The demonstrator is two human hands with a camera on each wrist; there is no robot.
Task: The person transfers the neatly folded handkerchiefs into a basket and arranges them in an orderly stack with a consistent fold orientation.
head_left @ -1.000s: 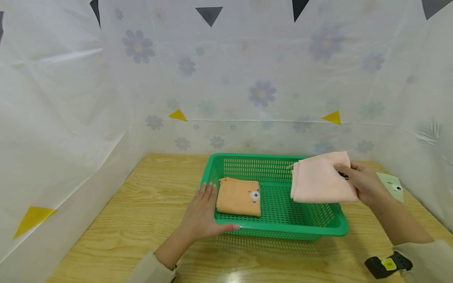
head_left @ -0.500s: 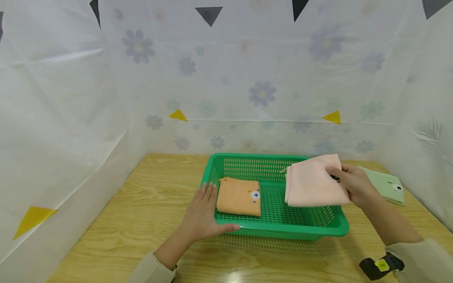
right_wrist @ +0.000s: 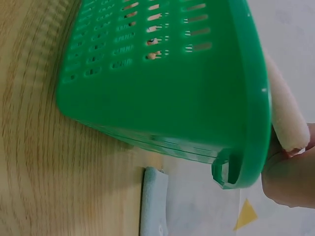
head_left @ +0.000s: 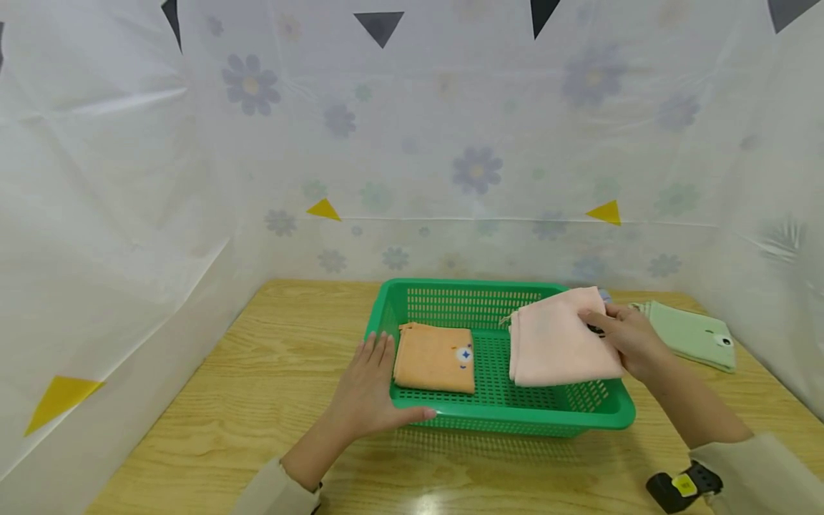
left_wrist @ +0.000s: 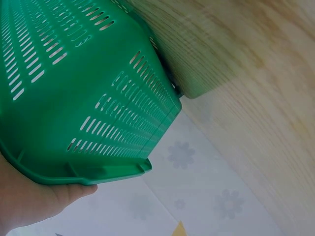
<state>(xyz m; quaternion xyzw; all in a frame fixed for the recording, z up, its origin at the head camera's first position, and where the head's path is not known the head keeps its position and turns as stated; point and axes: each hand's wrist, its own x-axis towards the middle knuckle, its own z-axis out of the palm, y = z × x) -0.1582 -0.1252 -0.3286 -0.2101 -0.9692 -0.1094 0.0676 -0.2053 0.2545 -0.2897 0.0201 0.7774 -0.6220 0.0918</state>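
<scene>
A pink folded towel (head_left: 560, 340) is gripped at its right edge by my right hand (head_left: 627, 340), thumb on top, over the right part of a green plastic basket (head_left: 508, 413). From the right wrist view, the pink towel (right_wrist: 285, 105) shows beyond the basket rim. Inside the basket, at the left, lies an orange folded towel (head_left: 434, 359) with a small face on it. My left hand (head_left: 367, 393) rests on the basket's front left corner, fingers straight along the left side and thumb along the front rim. The left wrist view shows its thumb (left_wrist: 74, 193) against the rim.
A light green folded towel (head_left: 689, 335) lies on the wooden table (head_left: 270, 365) right of the basket. Something bluish (head_left: 604, 295) peeks out behind the pink towel, mostly hidden. White flowered sheeting (head_left: 476, 243) encloses the table at the back and sides.
My right hand has moved left and slightly down with the pink towel, bringing it farther over the basket. More of the light green towel now shows. My left hand stays in place.
</scene>
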